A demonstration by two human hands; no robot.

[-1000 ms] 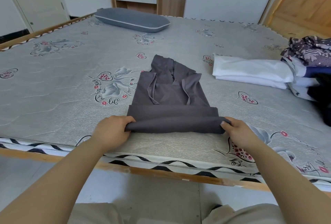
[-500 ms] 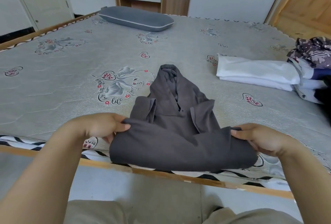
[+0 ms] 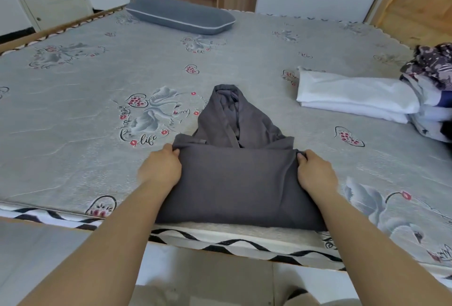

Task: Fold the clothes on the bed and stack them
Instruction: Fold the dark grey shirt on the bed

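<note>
Hands grip one dark grey hoodie (image 3: pixel 234 183) at 6 o'clock on the mattress (image 3: pixel 85 119): left hand (image 3: pixel 161 170) pinches its left folded corner, right hand (image 3: pixel 315 173) its right. White folded garment (image 3: pixel 354 95) lies at 2 o'clock.

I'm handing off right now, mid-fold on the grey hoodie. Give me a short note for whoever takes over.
Left hand pinches the hoodie's folded edge at its left corner; right hand pinches the right corner.
Hoodie lies at the near edge of the bed, lower part doubled up, hood not yet covered.
Done: folded white garment to the right, touching a pile of clothes.
Left: finish the fold over the hood, stack the hoodie, then check the pile; I can't tell what in it is folded.
</note>
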